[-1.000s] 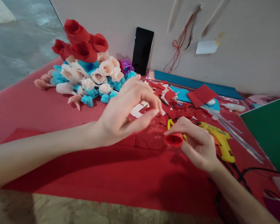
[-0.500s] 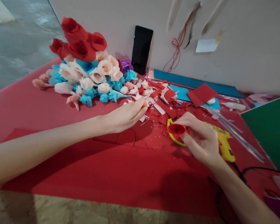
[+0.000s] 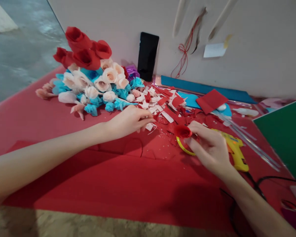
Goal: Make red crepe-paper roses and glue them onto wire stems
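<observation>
My right hand (image 3: 209,148) pinches a small rolled red paper flower (image 3: 183,131) between thumb and fingers, its round open end turned toward me. Just behind the flower, part of a yellow ring-shaped handle (image 3: 185,148) shows on the table. Over the near edge of a heap of red and white paper scraps (image 3: 166,105) is my left hand (image 3: 132,121). Its thumb and fingers are slightly apart. A bit of red paper lies by those fingertips, and I cannot make out whether they touch it.
A pile of red, white, blue and pink paper flowers (image 3: 88,82) stands at the back left. A black phone (image 3: 148,56) leans on the wall. On the right lie a yellow glue gun (image 3: 236,151), clear glue sticks (image 3: 251,141), a red paper square (image 3: 212,101) and a green board (image 3: 283,131).
My left hand has drawn slightly left and its closed fingers have loosened. My right hand has moved a little left and up with the red paper flower.
</observation>
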A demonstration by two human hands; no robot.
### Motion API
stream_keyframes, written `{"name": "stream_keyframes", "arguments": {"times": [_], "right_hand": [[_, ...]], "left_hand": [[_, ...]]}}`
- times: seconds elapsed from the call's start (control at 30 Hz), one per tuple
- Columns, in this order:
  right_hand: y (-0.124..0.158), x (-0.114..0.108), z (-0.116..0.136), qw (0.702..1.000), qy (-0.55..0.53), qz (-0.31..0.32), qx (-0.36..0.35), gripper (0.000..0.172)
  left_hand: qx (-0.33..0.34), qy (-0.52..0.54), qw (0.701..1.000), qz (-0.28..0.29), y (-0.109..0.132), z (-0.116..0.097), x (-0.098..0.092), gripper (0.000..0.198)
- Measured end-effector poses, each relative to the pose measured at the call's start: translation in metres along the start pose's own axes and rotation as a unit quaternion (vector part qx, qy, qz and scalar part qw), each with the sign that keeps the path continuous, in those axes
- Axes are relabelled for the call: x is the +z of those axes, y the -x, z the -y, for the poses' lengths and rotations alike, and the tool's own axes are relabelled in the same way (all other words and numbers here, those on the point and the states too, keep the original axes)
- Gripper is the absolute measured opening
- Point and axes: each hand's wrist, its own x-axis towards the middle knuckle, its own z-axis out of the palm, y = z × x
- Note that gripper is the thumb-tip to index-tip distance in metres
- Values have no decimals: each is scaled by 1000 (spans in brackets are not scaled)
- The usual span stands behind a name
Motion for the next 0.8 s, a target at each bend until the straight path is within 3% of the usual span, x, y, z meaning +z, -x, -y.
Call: {"name": "stream_keyframes", "arguments": {"times": [0.03, 0.1, 0.27, 0.33, 0.43, 0.53, 0.8], "right_hand": [[0, 0, 0, 1000, 10, 7, 12, 12], [-1, 0, 1, 998, 34, 47, 36, 10], [-1, 4, 9, 963, 67, 260, 19, 15], [1, 7, 14, 933, 69, 352, 21, 16], [4, 12, 20, 896, 55, 439, 30, 18], [8, 15, 22, 877, 45, 478, 24, 21], [14, 16, 26, 886, 66, 457, 37, 21]], "left_hand": [[0, 3, 1000, 4, 0, 0, -1, 22], [28, 3, 999, 34, -1, 2, -6, 41], [135, 28, 952, 274, -2, 5, -27, 17], [139, 40, 935, 323, -2, 5, -34, 15], [135, 37, 928, 345, -1, 5, -35, 17], [133, 28, 928, 347, 0, 5, -31, 21], [134, 17, 928, 348, -2, -1, -31, 14]]}}
